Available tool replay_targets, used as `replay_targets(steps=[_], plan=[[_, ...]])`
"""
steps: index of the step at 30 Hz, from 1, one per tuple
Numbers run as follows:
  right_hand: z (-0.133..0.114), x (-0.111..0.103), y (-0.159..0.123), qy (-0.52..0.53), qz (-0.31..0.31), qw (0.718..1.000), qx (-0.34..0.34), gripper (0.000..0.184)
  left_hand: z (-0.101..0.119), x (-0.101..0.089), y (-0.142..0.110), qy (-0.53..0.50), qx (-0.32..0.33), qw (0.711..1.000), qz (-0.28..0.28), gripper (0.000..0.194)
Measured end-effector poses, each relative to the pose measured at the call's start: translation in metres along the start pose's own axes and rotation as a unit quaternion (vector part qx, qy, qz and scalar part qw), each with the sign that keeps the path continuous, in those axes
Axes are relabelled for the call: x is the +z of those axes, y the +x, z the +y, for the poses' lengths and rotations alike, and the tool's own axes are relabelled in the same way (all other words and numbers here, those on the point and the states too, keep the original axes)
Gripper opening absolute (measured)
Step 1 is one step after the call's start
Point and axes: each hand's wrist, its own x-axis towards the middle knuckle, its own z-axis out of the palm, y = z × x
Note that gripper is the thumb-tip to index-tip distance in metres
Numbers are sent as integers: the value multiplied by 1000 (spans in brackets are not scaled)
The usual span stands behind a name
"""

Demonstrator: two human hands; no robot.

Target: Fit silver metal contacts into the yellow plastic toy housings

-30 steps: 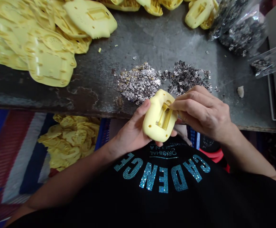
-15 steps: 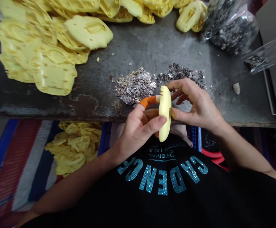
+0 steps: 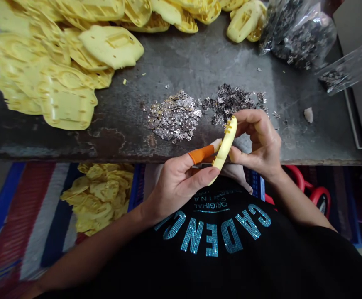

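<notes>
A thin yellow plastic shell (image 3: 225, 148) is held above the front edge of a dark counter (image 3: 196, 54), tilted and seen nearly edge-on. Your left hand (image 3: 173, 185) is closed on its lower part, thumb on the near side, and a finger in an orange cover (image 3: 201, 154) reaches behind it. Your right hand (image 3: 262, 145) is half curled at the upper part, its index fingertip at the top end; whether it grips or only steadies the shell, you cannot tell from here. The shell looks light and stiff, its smooth outside perhaps a little slippery. The small prongs along its edge seem the fragile part, so the plain rounded rim looks the safest hold, with light pressure.
</notes>
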Motion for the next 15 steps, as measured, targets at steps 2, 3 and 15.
replay_targets(steps=[2,3,15], plan=[[-1,-1,0,-11,2,1000,9,47,-2,-2,1,8,26,1000,-1,47],[-2,-2,0,-16,2,1000,11,47,-3,-3,1,12,38,999,-3,43],[-6,7,34,-10,-155,988,17,37,5,-53,-6,-181,-2,983,-34,75]])
